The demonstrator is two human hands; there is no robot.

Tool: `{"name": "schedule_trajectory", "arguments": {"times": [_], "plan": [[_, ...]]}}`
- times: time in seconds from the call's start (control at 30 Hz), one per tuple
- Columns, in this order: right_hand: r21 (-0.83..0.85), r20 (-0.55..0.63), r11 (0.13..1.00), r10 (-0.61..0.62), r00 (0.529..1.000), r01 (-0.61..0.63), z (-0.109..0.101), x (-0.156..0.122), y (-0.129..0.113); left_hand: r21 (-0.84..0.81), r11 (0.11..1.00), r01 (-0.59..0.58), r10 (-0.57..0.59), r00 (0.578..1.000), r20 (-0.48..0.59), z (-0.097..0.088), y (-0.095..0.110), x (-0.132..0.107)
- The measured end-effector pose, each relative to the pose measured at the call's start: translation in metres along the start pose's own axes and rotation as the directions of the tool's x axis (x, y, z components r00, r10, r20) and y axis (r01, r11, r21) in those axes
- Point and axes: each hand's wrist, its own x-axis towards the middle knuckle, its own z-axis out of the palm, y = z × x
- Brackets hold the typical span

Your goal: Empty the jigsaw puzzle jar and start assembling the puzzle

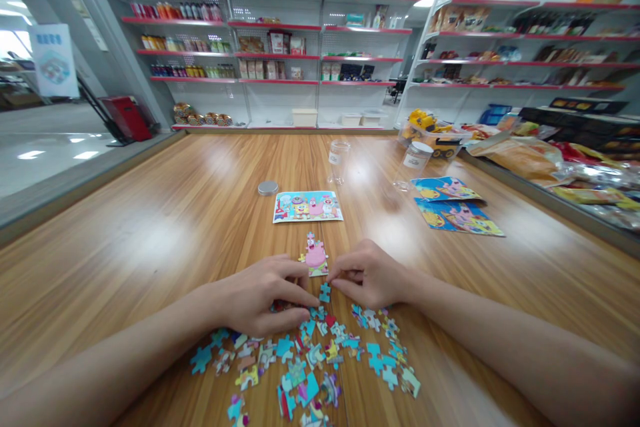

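Observation:
Several loose jigsaw pieces (320,357) lie scattered on the wooden table (150,233) close to me. A small joined cluster with a pink figure (316,257) sits just beyond them. My left hand (265,297) rests curled on the pile, fingertips pressed on pieces beside the cluster. My right hand (367,273) has its fingers pinched together at the cluster's right edge, just above a blue piece (325,292). What the pinch holds is too small to name. A printed cartoon reference picture (307,206) lies farther out.
A clear jar (339,161) stands open past the picture, its metal lid (268,187) to the left. A second capped jar (416,159) and two more cartoon pictures (457,207) lie at right. Packaged goods (550,160) line the right edge; shop shelves (280,47) stand behind.

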Motion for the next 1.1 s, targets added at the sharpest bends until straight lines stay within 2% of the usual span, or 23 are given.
{"name": "schedule_trajectory", "arguments": {"times": [0.2,0.67,0.8,0.9,0.97,1.03,1.1], "plan": [[-0.006,0.014,0.999,-0.042,0.999,0.042,0.001,-0.002,0.001,0.009,1.000,0.004,-0.004,1.000,-0.006,0.000,-0.001,0.000],[0.052,0.075,0.998,-0.041,0.996,0.037,0.001,-0.001,-0.003,-0.019,1.000,0.021,-0.021,1.000,-0.023,0.001,-0.005,-0.003],[0.175,0.062,0.981,0.078,0.995,-0.088,-0.004,0.001,0.001,-0.020,1.000,0.016,-0.017,0.999,-0.029,0.000,-0.004,-0.002],[0.315,0.205,0.922,0.168,0.964,-0.228,-0.015,0.003,0.006,-0.042,0.999,0.015,-0.016,1.000,-0.023,0.000,-0.003,-0.002],[0.373,0.337,0.880,0.169,0.926,-0.296,-0.022,0.005,0.008,-0.045,0.999,0.023,-0.024,1.000,-0.015,-0.001,-0.003,-0.002],[0.368,0.410,0.872,0.158,0.898,-0.322,-0.027,0.006,0.008,-0.041,0.999,0.029,-0.030,0.999,-0.010,0.000,-0.004,-0.002],[0.312,0.428,0.904,0.140,0.893,-0.291,-0.028,0.006,0.005,-0.041,0.999,0.028,-0.029,1.000,-0.011,0.000,-0.004,-0.002]]}}
